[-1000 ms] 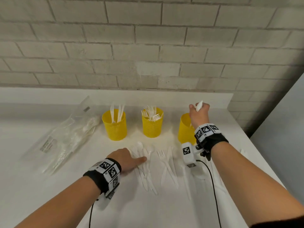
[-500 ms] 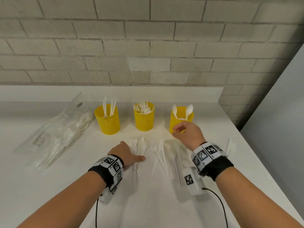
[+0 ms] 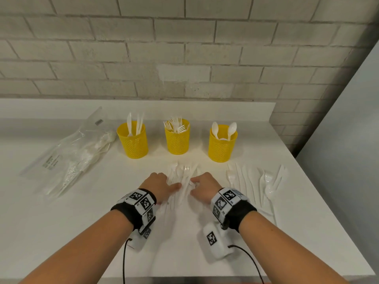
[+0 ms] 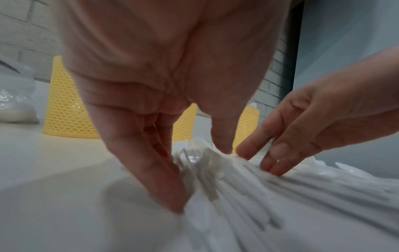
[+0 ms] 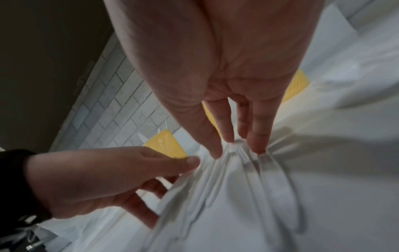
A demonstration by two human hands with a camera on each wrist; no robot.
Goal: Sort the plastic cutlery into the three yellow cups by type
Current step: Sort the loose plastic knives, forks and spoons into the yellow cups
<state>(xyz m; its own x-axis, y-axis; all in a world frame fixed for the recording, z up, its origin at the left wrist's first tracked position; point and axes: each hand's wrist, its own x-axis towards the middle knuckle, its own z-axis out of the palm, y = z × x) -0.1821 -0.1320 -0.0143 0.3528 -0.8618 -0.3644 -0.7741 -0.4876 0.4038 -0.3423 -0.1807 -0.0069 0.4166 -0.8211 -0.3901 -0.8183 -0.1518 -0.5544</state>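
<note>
Three yellow mesh cups stand in a row: the left cup [image 3: 132, 143] holds knives, the middle cup [image 3: 177, 141] forks, the right cup [image 3: 222, 148] spoons. A loose pile of white cutlery [image 3: 183, 177] lies in front of them. My left hand [image 3: 174, 185] rests on the pile's left side with straight fingers [image 4: 146, 162] pressing down. My right hand [image 3: 193, 182] touches the pile's right side, and its straight fingertips [image 5: 257, 138] lie on fork handles. Neither hand holds a piece lifted off the table.
More white knives and spoons [image 3: 256, 181] are spread on the table at the right, near its edge. A clear plastic bag [image 3: 71, 154] with cutlery lies at the left. The brick wall runs behind the cups.
My right hand, up at the right cup with a spoon one second ago, has let it go and come down to the pile. The left hand stays on the pile.
</note>
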